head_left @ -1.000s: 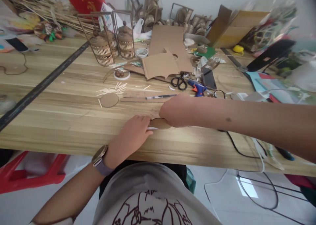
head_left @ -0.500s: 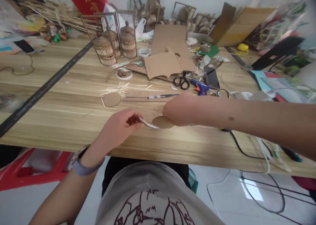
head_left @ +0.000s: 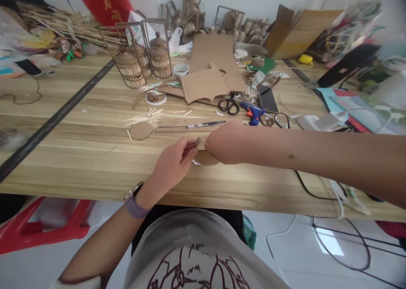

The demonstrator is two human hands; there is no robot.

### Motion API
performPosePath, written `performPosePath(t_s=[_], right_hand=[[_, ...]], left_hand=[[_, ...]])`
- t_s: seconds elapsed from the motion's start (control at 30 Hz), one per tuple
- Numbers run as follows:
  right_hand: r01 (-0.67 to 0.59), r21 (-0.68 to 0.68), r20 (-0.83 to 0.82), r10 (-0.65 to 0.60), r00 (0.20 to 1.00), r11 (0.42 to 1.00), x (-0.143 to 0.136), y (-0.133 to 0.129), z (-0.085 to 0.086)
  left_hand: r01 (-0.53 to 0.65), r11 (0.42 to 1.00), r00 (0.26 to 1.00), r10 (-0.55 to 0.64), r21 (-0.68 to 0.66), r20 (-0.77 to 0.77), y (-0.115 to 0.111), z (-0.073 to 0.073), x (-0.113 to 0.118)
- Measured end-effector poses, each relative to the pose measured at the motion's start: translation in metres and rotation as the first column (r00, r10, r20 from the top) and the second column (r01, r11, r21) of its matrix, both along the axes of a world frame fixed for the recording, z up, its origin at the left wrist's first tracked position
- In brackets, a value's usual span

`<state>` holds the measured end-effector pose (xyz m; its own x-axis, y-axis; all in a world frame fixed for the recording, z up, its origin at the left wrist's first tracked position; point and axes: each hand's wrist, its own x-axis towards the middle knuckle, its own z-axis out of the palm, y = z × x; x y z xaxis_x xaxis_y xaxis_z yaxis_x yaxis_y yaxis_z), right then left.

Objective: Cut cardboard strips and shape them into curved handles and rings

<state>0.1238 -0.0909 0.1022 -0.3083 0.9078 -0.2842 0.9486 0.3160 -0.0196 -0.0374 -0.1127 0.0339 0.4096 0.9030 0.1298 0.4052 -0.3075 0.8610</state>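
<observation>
My left hand (head_left: 176,160) is closed in a pinch on the end of a narrow strip (head_left: 198,141), brown on the side that shows. A round cardboard disc (head_left: 204,158) lies between my two hands, with a bit of white edging along its near left rim. Over the disc's right side, my right hand (head_left: 223,143) is curled shut and holds it; its fingertips are hidden behind the hand. A second cardboard disc (head_left: 141,130) lies flat to the left, beside a pile of thin wooden sticks (head_left: 149,115).
Beyond my hands lie a pen (head_left: 206,124), black-handled scissors (head_left: 229,106) and a blue glue gun (head_left: 253,113). Cardboard sheets (head_left: 206,83) and small woven lanterns (head_left: 130,69) stand further back. The table's front edge runs just before my body.
My left hand has moved right and up toward my right hand, bringing the strip's end close to the disc. The right hand stays over the disc. The view has shifted slightly.
</observation>
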Motion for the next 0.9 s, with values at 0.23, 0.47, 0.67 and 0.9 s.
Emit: performPosePath(t_s=[0.23,0.47,0.67,0.9], right_hand=[[-0.046,-0.246,0.356,0.134,0.925,0.968,-0.019,-0.014,0.037],[-0.062,-0.206,0.306,0.124,0.944,0.977,-0.005,-0.014,0.034],[-0.042,-0.083,0.050,0.046,0.998,0.996,0.025,-0.024,0.028],[0.050,-0.063,-0.509,-0.075,0.858,0.997,0.053,-0.050,0.021]], left_hand=[[-0.126,0.970,0.945,0.181,-0.207,0.271,0.004,-0.019,-0.013],[-0.253,0.878,0.821,0.417,-0.405,0.390,0.001,-0.031,-0.013],[-0.220,0.848,0.841,0.415,-0.482,0.348,0.000,-0.041,-0.009],[-0.088,0.788,0.471,0.572,-0.609,0.672,-0.014,-0.031,0.006]])
